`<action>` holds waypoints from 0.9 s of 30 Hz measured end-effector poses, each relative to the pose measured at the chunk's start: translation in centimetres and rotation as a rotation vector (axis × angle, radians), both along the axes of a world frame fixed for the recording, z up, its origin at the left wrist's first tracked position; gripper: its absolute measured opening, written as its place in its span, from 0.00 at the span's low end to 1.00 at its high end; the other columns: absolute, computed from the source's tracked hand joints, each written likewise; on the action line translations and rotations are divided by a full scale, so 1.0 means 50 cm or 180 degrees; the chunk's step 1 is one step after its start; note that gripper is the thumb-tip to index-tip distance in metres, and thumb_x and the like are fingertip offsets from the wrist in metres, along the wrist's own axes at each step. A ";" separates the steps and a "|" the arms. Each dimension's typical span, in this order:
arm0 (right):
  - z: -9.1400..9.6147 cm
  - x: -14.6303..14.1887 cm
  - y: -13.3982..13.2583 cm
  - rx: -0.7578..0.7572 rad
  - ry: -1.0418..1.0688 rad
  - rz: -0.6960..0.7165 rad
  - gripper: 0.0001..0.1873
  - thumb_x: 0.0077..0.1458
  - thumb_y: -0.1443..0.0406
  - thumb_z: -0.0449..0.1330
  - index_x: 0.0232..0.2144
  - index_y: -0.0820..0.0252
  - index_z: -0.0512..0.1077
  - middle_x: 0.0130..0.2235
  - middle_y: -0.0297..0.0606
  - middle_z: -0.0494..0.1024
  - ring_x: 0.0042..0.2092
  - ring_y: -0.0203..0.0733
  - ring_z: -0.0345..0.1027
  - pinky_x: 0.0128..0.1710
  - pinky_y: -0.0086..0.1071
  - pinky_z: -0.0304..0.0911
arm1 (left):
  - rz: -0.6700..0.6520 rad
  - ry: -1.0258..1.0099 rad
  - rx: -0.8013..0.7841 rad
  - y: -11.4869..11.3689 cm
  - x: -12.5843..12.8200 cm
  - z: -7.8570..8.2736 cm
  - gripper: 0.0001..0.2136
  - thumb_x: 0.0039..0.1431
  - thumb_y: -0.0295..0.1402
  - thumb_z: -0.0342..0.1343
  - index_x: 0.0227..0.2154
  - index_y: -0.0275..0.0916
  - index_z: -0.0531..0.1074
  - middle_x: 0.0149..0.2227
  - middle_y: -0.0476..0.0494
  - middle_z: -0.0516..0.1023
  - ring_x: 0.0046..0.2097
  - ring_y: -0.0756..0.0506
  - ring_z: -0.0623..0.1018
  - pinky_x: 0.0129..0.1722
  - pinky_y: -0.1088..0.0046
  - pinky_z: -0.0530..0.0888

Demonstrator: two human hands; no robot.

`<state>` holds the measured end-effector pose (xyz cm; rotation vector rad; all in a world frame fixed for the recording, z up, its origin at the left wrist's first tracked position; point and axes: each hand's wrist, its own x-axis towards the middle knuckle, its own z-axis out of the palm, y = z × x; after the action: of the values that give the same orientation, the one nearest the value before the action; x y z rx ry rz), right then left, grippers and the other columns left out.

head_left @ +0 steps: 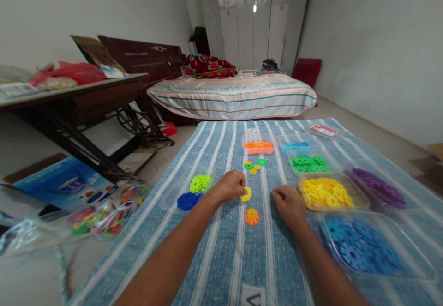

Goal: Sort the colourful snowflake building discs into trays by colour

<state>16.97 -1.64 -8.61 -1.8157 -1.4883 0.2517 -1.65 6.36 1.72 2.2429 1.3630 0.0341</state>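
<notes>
My left hand [232, 186] is closed in a pinch at the edge of a yellow snowflake disc [247, 195] on the striped cloth. Nearer to me lies an orange snowflake disc [252, 216], its middle tinged yellow. Beyond the pinched disc is a small group of yellow and green discs [254, 168], with a green disc [262, 162] at its far right. My right hand [290, 204] rests on the cloth to the right, fingers curled in, with no piece showing in them. Close to it stands a clear tub of yellow discs [362, 200].
Right side: tubs of green [294, 170], purple [411, 204] and blue discs [415, 255]. Far side: tubs of orange [245, 147] and light-blue discs [282, 140], plus a labelled lid [324, 130]. Left: a tray [169, 200] with lime and dark-blue discs. A bed [235, 96] stands beyond.
</notes>
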 end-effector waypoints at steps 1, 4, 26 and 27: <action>0.000 -0.001 0.000 0.0012 0.0010 0.0010 0.15 0.52 0.59 0.49 0.29 0.57 0.75 0.32 0.37 0.76 0.37 0.42 0.66 0.37 0.33 0.57 | -0.0005 -0.0088 0.0005 -0.001 0.021 0.007 0.03 0.41 0.25 0.55 0.22 0.35 0.73 0.20 0.53 0.70 0.26 0.53 0.70 0.24 0.81 0.64; -0.002 -0.002 -0.001 -0.0024 0.0016 -0.0145 0.16 0.52 0.58 0.49 0.29 0.58 0.75 0.31 0.39 0.76 0.36 0.43 0.67 0.35 0.33 0.57 | -0.0182 -0.0531 -0.0166 -0.010 0.108 0.021 0.04 0.43 0.27 0.56 0.25 0.34 0.74 0.22 0.50 0.73 0.28 0.51 0.73 0.27 0.79 0.68; -0.001 0.002 -0.001 -0.0060 0.0065 -0.0009 0.15 0.52 0.59 0.50 0.29 0.57 0.75 0.33 0.37 0.76 0.37 0.43 0.65 0.37 0.34 0.56 | -0.0343 0.0279 0.0107 -0.070 -0.011 -0.013 0.08 0.48 0.30 0.54 0.30 0.37 0.76 0.27 0.48 0.76 0.31 0.49 0.74 0.29 0.77 0.65; -0.001 0.002 -0.001 -0.0058 0.0069 -0.0008 0.15 0.52 0.59 0.50 0.29 0.58 0.75 0.33 0.38 0.76 0.38 0.43 0.65 0.38 0.34 0.56 | -0.0344 0.0325 0.0069 -0.076 -0.014 -0.015 0.09 0.47 0.30 0.54 0.31 0.37 0.76 0.28 0.48 0.76 0.31 0.49 0.74 0.29 0.77 0.64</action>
<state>17.08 -1.70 -8.67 -1.8236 -1.4731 0.2835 -2.35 2.56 0.99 2.3617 1.2963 -0.1051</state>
